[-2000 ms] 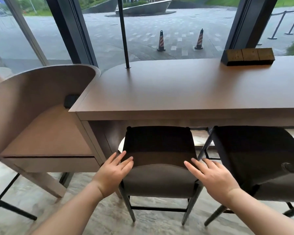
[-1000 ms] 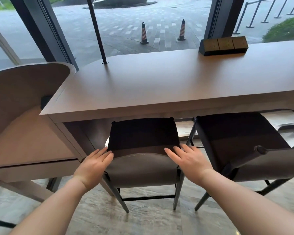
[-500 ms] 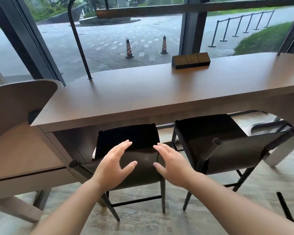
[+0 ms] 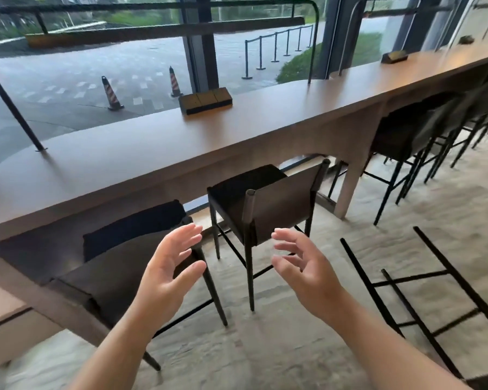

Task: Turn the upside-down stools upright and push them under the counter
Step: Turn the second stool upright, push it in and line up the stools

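Hands: left hand (image 4: 166, 273) and right hand (image 4: 304, 273) are hovering in the near centre, palms facing each other, fingers (image 4: 190, 233) spread and loosely bent, gripping nothing.
Near-left stool (image 4: 119, 266): standing upright, its dark seat sitting partly under the tabletop (image 4: 152, 156); the left hand is floating in front of its right edge.
Second stool (image 4: 268, 206): standing upright just right of the first, its seat reaching partly under the tabletop, backrest facing the viewer.
Upside-down stool (image 4: 423, 288): lying at the near right on the floor (image 4: 293, 347), black legs and crossbars pointing up.
Far stools (image 4: 423, 130): lining up under the tabletop at the far right.
Wooden block (image 4: 205, 101): resting on the tabletop by the window.
Traffic cones (image 4: 110, 94): standing outside beyond the glass.
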`<state>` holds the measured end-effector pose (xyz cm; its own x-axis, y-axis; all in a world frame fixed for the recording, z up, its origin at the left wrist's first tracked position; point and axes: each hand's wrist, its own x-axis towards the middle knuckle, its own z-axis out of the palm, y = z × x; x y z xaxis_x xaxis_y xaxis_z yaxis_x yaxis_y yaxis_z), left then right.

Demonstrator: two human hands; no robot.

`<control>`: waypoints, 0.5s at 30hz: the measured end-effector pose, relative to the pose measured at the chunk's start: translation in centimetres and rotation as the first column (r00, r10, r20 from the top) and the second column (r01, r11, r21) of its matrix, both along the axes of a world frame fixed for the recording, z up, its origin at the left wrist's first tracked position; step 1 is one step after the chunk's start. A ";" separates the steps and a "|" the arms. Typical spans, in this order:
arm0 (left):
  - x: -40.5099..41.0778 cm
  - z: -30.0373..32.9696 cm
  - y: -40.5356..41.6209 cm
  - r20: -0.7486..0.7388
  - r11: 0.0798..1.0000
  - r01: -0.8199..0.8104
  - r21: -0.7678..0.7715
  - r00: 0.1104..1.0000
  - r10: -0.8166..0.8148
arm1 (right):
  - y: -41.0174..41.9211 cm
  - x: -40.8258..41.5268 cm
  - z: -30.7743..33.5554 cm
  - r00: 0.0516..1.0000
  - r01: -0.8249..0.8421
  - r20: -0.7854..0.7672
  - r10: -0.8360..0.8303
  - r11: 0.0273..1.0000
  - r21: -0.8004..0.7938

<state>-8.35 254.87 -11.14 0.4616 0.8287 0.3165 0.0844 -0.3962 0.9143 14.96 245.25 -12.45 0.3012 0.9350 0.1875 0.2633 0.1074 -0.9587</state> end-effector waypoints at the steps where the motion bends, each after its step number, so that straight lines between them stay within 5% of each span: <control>1: 1.1 0.3 -1.0 -0.005 0.999 0.036 0.005 0.999 -0.036 | -1.7 1.0 0.3 1.000 0.027 -0.005 -0.027 1.000 0.007; 15: 25.3 -1.9 -27.9 0.009 0.882 0.469 -0.042 0.883 -0.469 | -38.0 17.4 -0.8 0.920 0.392 -0.007 -0.392 0.920 -0.015</control>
